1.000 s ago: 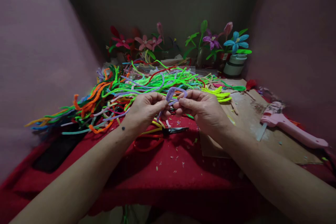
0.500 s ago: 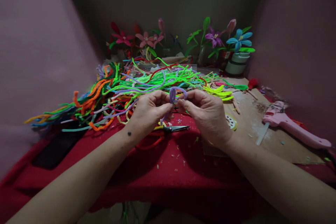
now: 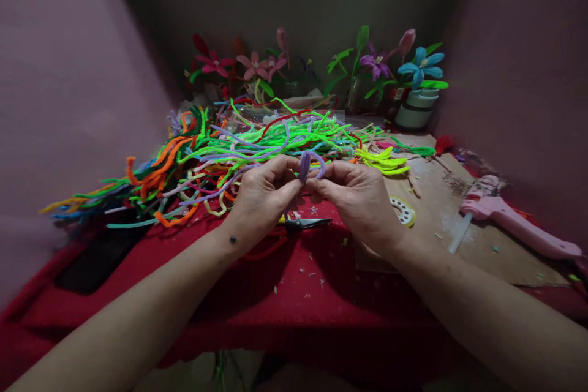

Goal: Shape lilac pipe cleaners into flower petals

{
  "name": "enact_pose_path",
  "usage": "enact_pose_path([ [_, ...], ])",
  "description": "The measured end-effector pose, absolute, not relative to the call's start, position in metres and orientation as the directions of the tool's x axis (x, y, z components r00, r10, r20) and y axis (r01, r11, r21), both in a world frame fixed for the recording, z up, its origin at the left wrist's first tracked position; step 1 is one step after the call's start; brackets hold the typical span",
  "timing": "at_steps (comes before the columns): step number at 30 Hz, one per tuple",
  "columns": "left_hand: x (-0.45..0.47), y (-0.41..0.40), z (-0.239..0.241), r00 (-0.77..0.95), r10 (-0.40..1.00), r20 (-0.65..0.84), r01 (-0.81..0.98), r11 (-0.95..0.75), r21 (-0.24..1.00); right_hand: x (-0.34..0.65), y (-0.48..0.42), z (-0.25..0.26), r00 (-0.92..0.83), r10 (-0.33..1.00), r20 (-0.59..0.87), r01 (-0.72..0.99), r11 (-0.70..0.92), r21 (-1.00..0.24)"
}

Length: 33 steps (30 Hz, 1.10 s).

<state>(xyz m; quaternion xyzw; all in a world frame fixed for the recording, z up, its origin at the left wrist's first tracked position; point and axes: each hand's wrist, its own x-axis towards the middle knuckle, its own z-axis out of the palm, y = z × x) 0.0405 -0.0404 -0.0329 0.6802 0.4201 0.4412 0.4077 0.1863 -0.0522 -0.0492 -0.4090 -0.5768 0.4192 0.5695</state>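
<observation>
A purple pipe cleaner [image 3: 305,165], bent into loops, stands up between my fingertips. My left hand [image 3: 266,193] pinches its base from the left, thumb against forefinger. From the other side my right hand [image 3: 356,196] pinches the end of the loop that curves to the right. Both hands are closed and almost touch, above the red cloth [image 3: 294,294]. Just below them lie scissors [image 3: 310,223] with dark blades, their handles partly behind my left hand. Behind the hands spreads a heap of pipe cleaners [image 3: 275,138], mostly green, with purple, orange and red ones.
Yellow pipe cleaners [image 3: 383,162] lie right of the heap. A pink glue gun [image 3: 519,220] rests on cardboard [image 3: 441,196], near a round yellow-and-white spool [image 3: 402,212]. A black phone [image 3: 94,260] lies at left. Pipe-cleaner flowers [image 3: 421,67] stand along the back.
The purple loops have narrowed and turned more upright between my fingers. My left hand has shifted slightly right; the right hand keeps its pinch.
</observation>
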Motion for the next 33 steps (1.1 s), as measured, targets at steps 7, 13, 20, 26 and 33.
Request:
enact_pose_path([
  [7,0.040,-0.037,-0.029,0.359,0.914,0.189,0.186,-0.269,0.945,0.190,-0.046,-0.045,-0.166,0.972,0.168,-0.154,0.143,-0.978],
  [13,0.038,-0.035,-0.026,0.337,0.932,0.134,0.185,-0.205,0.961,0.192,-0.039,-0.046,-0.078,0.976,0.204,-0.288,0.173,-0.942],
  [20,0.042,-0.038,-0.024,0.404,0.914,0.037,0.168,-0.114,0.979,0.197,-0.037,-0.042,-0.131,0.982,0.138,-0.338,0.087,-0.937],
  [26,0.041,-0.036,-0.025,0.401,0.915,-0.029,0.313,-0.108,0.944,0.195,-0.039,-0.044,-0.028,0.992,0.124,-0.220,0.115,-0.969],
  [33,0.035,-0.029,-0.026,0.453,0.880,-0.144,0.454,-0.089,0.886,0.194,-0.038,-0.046,0.029,0.991,0.132,-0.273,0.135,-0.952],
])
